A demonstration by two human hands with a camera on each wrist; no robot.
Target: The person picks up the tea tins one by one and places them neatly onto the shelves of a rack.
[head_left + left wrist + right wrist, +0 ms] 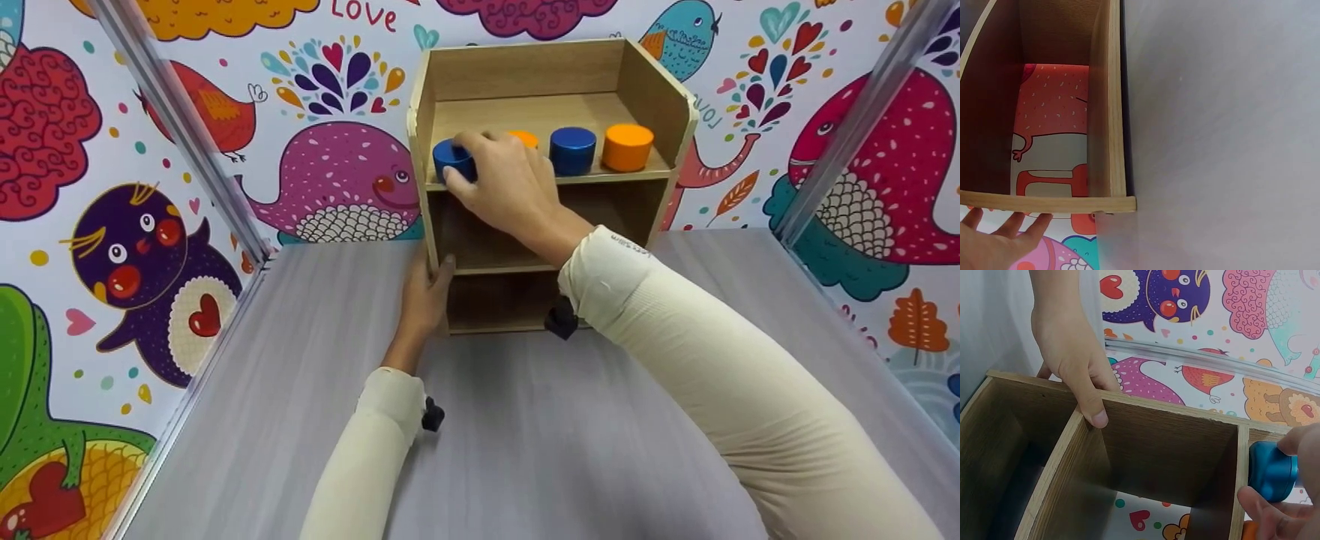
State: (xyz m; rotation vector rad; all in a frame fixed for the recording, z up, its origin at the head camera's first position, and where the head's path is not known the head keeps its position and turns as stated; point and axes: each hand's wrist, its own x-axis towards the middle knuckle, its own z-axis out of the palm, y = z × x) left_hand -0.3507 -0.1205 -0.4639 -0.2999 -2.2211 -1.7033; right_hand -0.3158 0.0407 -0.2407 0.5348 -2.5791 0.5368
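Observation:
A small wooden shelf unit stands upright against the patterned wall. On its top board, at the left front corner, my right hand pinches a blue cylinder between thumb and fingers; the right wrist view shows that blue cylinder close to the side panel. Behind the hand an orange cylinder is mostly hidden. Farther right sit another blue cylinder and another orange cylinder. Lower down, my left hand grips the unit's left side, its thumb over the front edge and fingers along the outside.
Below the top board are two open compartments. The unit stands on a grey tabletop. Metal rails edge the printed wall panels on both sides.

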